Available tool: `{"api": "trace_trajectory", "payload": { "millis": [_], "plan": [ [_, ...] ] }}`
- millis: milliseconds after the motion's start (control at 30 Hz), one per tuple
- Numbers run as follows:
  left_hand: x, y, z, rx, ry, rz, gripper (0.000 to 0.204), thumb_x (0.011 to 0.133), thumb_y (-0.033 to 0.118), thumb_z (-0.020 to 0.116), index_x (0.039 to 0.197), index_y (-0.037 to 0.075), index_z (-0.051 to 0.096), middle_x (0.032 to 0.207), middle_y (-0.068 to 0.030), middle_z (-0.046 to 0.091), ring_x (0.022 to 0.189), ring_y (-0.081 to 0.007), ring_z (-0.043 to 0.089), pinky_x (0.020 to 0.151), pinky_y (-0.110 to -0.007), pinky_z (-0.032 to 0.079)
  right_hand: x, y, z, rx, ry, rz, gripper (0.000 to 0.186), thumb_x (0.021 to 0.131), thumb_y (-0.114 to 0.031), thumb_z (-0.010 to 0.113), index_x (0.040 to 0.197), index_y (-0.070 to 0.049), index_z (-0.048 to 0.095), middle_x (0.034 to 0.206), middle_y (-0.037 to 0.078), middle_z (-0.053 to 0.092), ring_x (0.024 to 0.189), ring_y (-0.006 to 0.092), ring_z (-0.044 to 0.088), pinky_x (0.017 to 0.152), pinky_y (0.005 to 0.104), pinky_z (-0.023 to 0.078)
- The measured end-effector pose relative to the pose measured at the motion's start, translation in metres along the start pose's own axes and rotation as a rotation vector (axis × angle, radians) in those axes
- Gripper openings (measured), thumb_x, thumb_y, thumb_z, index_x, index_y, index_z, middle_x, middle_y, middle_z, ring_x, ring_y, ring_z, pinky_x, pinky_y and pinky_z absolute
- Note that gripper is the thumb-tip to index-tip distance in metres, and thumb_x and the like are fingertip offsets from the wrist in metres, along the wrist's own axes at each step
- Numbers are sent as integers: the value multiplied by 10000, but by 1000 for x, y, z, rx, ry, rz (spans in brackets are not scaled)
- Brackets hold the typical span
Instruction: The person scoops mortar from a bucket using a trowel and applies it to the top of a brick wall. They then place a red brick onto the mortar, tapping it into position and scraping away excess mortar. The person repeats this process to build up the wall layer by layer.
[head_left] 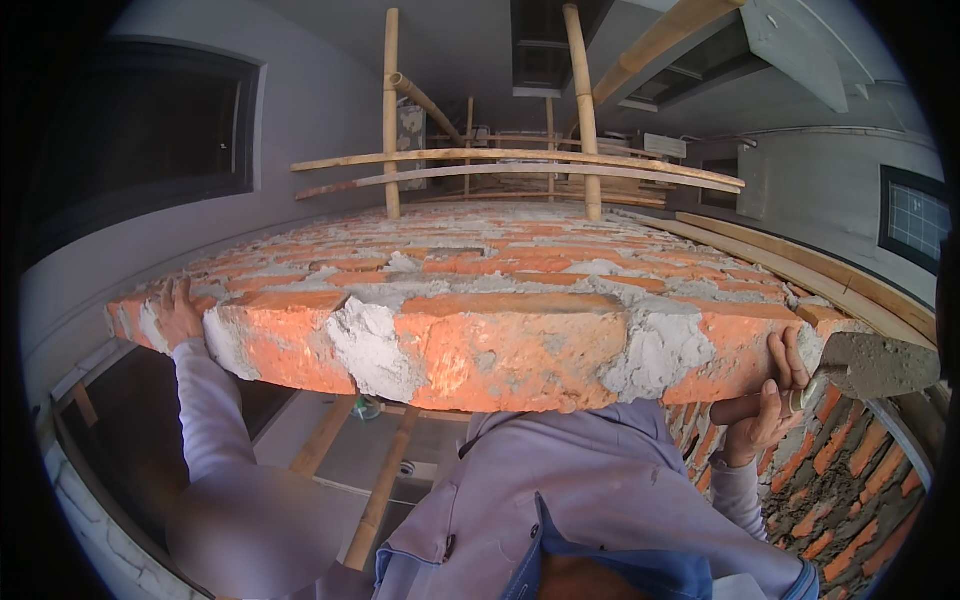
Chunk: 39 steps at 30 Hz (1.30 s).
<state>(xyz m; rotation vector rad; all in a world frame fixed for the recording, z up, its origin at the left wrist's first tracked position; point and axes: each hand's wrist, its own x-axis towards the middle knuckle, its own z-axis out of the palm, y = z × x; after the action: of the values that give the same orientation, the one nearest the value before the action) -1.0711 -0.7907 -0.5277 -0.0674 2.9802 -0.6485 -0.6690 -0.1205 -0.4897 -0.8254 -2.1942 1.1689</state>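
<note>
In front of me runs the top course of a brick wall [510, 350], its orange bricks set with thick grey mortar [375, 350] between their ends. At the wall's far left end, my left hand [178, 315] rests on a brick, fingers over its upper edge and apart. My right hand [768, 410] is closed round the wooden handle of a trowel [885, 365]. The trowel's grey, mortar-smeared blade points out to the right. Fingers of that hand also reach up against the brick [745, 345] at the right end of the course.
Bamboo poles [580, 110] and wooden rails [520, 158] stand beyond the wall. Long planks [830, 275] run along the right. Lower right shows rough brickwork [830, 480] with dark mortar. More poles [385, 490] lie below, near a blurred round patch at lower left. A dark window [150, 140] is at left.
</note>
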Motion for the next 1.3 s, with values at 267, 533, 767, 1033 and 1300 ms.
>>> {"api": "trace_trajectory", "payload": {
  "millis": [267,533,767,1033,1300],
  "plan": [
    [1,-2,1,38,1,22,361,889,276,545,1248,269,593,1459,-63,420,1354,-293,357,1086,-500,273,-2,0,1,24,17,2,528,843,-194,480,1240,153,440,1312,322,490,1237,358,499,1107,464,294],
    [0,0,-1,48,7,20,365,887,275,541,1248,277,595,1461,-46,423,1356,-295,353,1096,-486,264,-1,-2,0,6,10,7,545,827,-193,493,1236,162,437,1298,321,502,1232,350,505,1104,451,300],
    [-3,6,-6,54,5,0,413,834,282,634,1245,275,588,1456,-27,433,1361,-314,332,1079,-532,276,0,-1,1,18,18,8,540,813,-184,500,1226,161,447,1289,321,509,1237,348,503,1105,447,298],
    [-4,9,-9,62,-6,-5,492,781,299,699,1258,276,577,1434,-33,455,1338,-341,345,1060,-557,294,-1,0,0,34,25,20,531,799,-170,506,1220,149,459,1280,312,519,1249,357,491,1117,454,281],
    [-7,20,-20,96,-15,-9,517,776,305,706,1274,271,573,1381,-76,510,1313,-346,376,1048,-564,304,-2,1,-2,34,22,12,537,801,-177,507,1225,149,459,1284,314,516,1248,355,492,1118,453,278]
  ]
}}
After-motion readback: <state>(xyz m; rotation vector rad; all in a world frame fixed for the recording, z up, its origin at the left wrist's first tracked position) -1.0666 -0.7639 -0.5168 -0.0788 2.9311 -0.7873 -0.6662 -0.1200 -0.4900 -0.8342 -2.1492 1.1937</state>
